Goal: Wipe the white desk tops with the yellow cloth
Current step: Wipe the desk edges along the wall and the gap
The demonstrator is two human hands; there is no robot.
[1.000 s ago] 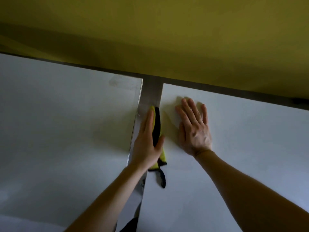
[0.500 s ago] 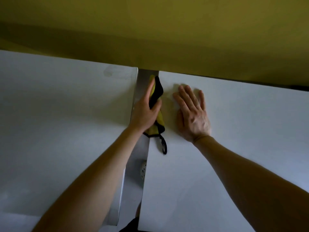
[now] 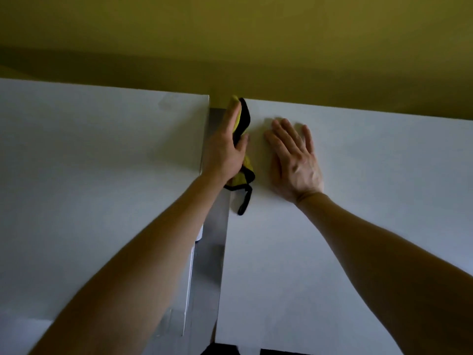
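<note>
The yellow cloth, black-edged, sits folded over the side edge of the right counter where that counter meets the gap, a grey metal-looking strip separating it from the left counter. The left hand stands edge-on in the gap, its fingers straight and pressed together along the cloth on the gap side. The thumb clamps the cloth from the counter-top side, so the fabric is pinched round the edge. This grip seems meant to clean the thin side face and top rim in one pass. A black loop from the cloth trails on the right counter just beside the gap. The right hand lies flat on the right counter, close to the gap, fingers slightly spread and holding nothing, apparently bracing the person's reach or steadying the counter. Compared with a second ago, the left hand and cloth have slid along the gap away from the person, and the cloth's tip now reaches the far end of the gap at the yellow wall. The right hand has kept its flat pose.
</note>
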